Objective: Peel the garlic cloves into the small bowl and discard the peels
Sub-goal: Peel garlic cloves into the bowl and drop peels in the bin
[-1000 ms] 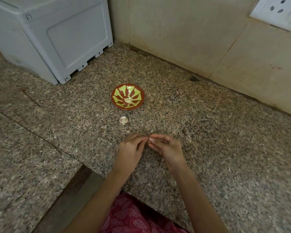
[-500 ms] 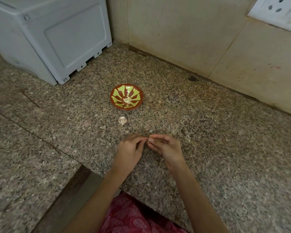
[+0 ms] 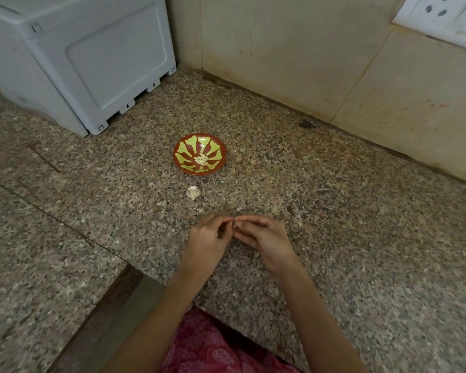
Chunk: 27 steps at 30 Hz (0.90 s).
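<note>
Head view, looking down on a speckled granite desk (image 3: 347,251) that meets a tiled wall (image 3: 280,55) at the back. Both hands are raised just above the desk near its front edge, fingertips meeting. The left hand (image 3: 207,239) and the right hand (image 3: 267,238) together pinch a garlic clove (image 3: 235,219). Only a small pale bit of it shows between the thumbs and forefingers, and the other fingers of each hand are curled in beneath. How much skin is on the clove is too small to tell.

Beyond the hands, well apart from them, stands the small bowl (image 3: 180,157), red-brown with a yellow-green petal pattern inside. A few pale peeled cloves (image 3: 201,159) lie together at its centre. Between the bowl and the hands, nearer the bowl and not touching it, a whitish garlic piece (image 3: 193,192) with papery skin lies on the desk.

At the back left a white plastic appliance (image 3: 92,65) sits on the desk against the corner. A white socket plate (image 3: 441,17) is fixed to the wall at the upper right, and a dark spot (image 3: 306,124) marks the joint where desk and wall meet. At the bottom edge, between the forearms, shows a pink patterned garment (image 3: 207,351).
</note>
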Each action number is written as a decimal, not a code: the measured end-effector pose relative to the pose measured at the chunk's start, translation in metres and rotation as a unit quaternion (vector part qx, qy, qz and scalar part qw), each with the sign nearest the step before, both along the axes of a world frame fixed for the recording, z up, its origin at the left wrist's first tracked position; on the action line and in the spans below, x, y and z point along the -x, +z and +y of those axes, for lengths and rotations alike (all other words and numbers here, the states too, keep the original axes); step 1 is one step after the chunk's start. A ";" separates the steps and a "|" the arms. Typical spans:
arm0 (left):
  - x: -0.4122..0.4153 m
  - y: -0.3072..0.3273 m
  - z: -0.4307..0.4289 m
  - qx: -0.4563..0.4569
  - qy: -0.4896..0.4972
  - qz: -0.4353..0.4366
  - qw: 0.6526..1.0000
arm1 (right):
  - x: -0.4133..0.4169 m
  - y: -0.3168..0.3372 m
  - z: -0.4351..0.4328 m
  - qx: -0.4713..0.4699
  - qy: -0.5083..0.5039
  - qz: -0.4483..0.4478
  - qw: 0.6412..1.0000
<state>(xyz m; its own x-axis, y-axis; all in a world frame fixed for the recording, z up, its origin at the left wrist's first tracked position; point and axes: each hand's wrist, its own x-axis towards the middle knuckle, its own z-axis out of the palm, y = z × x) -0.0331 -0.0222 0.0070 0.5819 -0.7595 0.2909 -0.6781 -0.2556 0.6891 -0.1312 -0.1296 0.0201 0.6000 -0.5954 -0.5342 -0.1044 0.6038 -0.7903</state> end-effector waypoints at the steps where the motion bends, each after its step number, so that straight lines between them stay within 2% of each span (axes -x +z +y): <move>1: 0.000 -0.001 -0.001 0.000 0.005 0.004 1.000 | 0.000 0.000 0.000 -0.004 0.002 -0.004 1.000; 6: -0.004 -0.003 -0.002 0.006 0.047 0.014 0.999 | 0.004 -0.001 -0.001 -0.016 0.008 -0.014 1.000; 10: -0.002 -0.003 -0.001 -0.008 0.038 0.018 0.999 | 0.008 -0.001 -0.002 0.005 0.028 -0.005 1.000; 15: 0.003 -0.003 -0.006 -0.004 0.080 0.080 0.994 | 0.009 -0.003 0.000 0.036 -0.003 -0.002 0.999; 19: 0.007 0.003 -0.008 0.010 0.113 0.170 0.979 | 0.009 -0.003 0.000 0.096 -0.026 0.019 0.995; 22: 0.008 0.001 -0.010 0.015 0.096 0.215 0.972 | 0.008 -0.003 0.002 0.154 -0.026 0.029 0.987; 27: 0.008 0.000 -0.009 0.031 0.098 0.307 0.946 | 0.007 0.001 -0.001 0.276 0.001 0.068 0.959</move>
